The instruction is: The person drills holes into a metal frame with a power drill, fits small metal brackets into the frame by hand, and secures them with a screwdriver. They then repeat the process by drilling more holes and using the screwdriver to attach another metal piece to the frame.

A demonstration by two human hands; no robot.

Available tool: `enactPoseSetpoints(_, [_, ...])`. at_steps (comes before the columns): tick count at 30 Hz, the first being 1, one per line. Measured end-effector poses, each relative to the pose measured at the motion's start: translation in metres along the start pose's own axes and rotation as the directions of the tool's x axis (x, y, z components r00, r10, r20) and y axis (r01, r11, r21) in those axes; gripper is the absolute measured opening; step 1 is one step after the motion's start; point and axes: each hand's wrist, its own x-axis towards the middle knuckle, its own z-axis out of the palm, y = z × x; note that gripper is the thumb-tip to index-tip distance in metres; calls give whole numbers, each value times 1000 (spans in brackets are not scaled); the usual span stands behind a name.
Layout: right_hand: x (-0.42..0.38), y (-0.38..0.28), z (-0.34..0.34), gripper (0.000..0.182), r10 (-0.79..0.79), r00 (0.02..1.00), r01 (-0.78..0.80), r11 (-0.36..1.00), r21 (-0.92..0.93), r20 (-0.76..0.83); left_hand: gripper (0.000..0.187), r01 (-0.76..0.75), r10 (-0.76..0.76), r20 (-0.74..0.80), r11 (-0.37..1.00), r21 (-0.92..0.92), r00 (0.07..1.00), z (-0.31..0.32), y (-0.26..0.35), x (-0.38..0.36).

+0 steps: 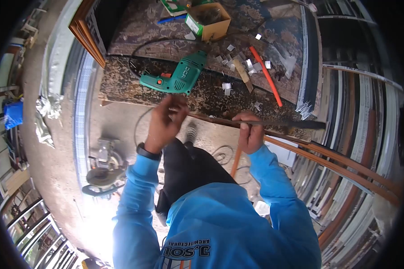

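Brown strip [274, 134] within both hands' grip

The long brown strip [300, 143] runs out of view at the right. The left hand [166, 123] hides the strip's near end. Contents of the cardboard box [208, 20] are too dark to tell. Small metal pieces [226, 87] on the surface [202, 96] are too small to identify.

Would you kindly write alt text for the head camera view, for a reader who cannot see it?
A person in blue sleeves holds a long brown strip with both hands, left hand and right hand, at the edge of a carpeted workbench. A green electric drill, an orange rod, small metal clips and a cardboard box lie on the bench; a circular saw sits on the floor.
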Motion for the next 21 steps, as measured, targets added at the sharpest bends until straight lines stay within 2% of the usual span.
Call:
enactPoseSetpoints(1, [-2,3,-1,13,7,1000,-6,999,-54,17,28,36,-37,37,999,42,999,5,-15,-7])
enactPoseSetpoints(2, [-5,3,0,13,36,999,-36,999,-36,6,35,49,-49,43,999,1,998,14,-30,-14])
enactPoseSetpoints(4, [-5,1,2,14,84,996,-84,996,0,-23,41,-158,149,94,982,100,984,24,-37,-15])
enactPoseSetpoints(5, [-4,-2,1,15,113,993,-113,994,-11,-17,47,-252,246,87,966,64,965,33,-52,-13])
enactPoseSetpoints(8, [5,-11,2,18,138,990,-139,989,-50,-18,40,-243,244,33,970,-29,969,48,-61,-12])
enactPoseSetpoints(9, [7,-11,3,24,133,991,-133,987,-91,-4,38,-231,233,28,972,-42,972,49,-64,-12])
enactPoseSetpoints(11, [7,-9,5,25,182,983,-184,982,-49,-37,34,-218,219,20,974,-58,975,49,-70,-8])
enactPoseSetpoints(12, [7,-10,6,25,205,977,-206,978,-24,-56,33,-218,220,21,974,-64,975,49,-71,-7])
enactPoseSetpoints(16, [14,-15,3,25,274,962,-273,953,-127,-14,32,-218,221,51,974,-66,974,44,-71,-4])
enactPoseSetpoints(19, [15,-13,5,26,314,948,-318,944,-83,-57,35,-211,217,103,975,-63,971,39,-71,0])
enactPoseSetpoints(21, [29,-24,13,25,504,852,-514,856,-48,-142,38,-208,212,146,977,-41,966,28,-60,5])
